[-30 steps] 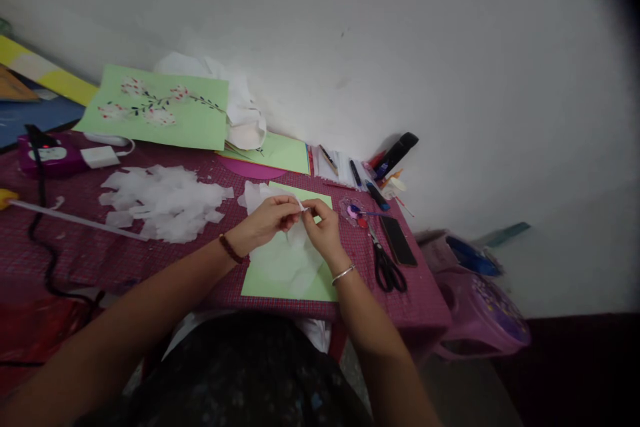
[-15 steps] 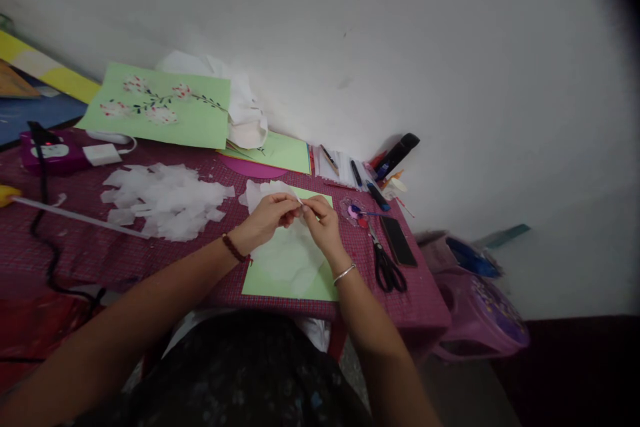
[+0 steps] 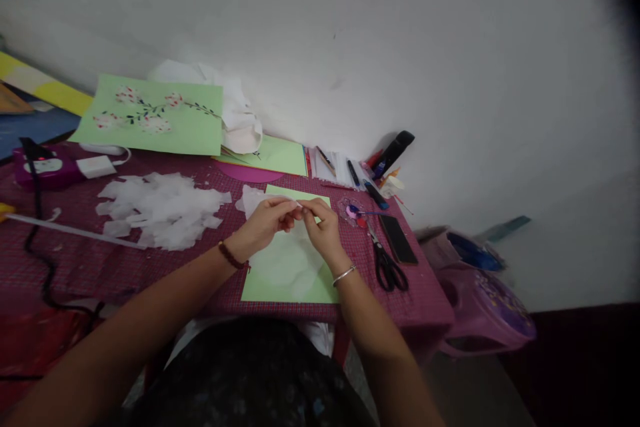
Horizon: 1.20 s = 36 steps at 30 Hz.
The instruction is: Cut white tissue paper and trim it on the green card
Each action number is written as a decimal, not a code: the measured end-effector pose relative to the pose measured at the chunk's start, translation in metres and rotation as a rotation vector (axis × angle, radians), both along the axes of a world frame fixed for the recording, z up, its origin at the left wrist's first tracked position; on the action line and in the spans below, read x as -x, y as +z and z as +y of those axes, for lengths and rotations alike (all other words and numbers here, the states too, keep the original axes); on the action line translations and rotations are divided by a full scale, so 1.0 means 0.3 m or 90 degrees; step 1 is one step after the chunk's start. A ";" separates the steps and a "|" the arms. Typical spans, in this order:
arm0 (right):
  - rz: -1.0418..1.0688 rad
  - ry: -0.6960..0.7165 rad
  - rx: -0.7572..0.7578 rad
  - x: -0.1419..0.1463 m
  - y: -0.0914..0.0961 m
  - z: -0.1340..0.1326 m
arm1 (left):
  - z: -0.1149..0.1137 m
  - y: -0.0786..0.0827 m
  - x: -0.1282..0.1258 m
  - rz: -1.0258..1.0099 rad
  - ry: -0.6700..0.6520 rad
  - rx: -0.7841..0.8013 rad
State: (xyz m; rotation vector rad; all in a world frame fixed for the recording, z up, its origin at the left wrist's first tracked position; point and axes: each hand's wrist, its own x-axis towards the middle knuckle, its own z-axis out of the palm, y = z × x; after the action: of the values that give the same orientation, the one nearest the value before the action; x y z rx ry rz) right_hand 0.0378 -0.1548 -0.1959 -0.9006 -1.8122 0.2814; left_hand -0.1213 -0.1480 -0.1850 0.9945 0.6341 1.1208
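Observation:
Over a light green sheet of paper, my left hand and my right hand meet with fingertips pinched together. Between them is a small white paper piece, mostly covered by the fingers. White tissue lies behind my left hand at the sheet's far left corner. To the left is a loose heap of white tissue pieces on the checked purple tablecloth. Right of my right hand are a clear palette with paint and black-handled scissors.
A green sheet with a painted blossom branch leans at the back left. A phone, pens and a dark upright bottle are on the right. A cable runs down the left side. A pink stool stands beyond the table's right edge.
The camera view has shifted slightly. Both hands stay pinched together over the sheet, with the fingers moved a little and less of the white piece sticking up.

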 end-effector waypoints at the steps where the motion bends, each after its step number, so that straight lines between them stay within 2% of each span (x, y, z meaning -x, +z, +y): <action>1: 0.000 0.001 0.001 0.000 0.001 0.000 | -0.001 0.002 0.001 -0.001 0.001 0.001; 20: 0.042 0.006 0.029 0.012 0.005 -0.005 | -0.003 0.004 0.003 -0.007 -0.005 -0.016; 36: 0.003 0.008 0.016 0.006 -0.005 -0.003 | 0.002 -0.004 0.002 0.005 -0.003 -0.013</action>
State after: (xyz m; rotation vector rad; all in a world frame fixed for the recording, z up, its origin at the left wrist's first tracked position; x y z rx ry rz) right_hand 0.0361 -0.1558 -0.1973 -0.9061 -1.8132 0.3154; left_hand -0.1220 -0.1474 -0.1862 1.0179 0.6276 1.1221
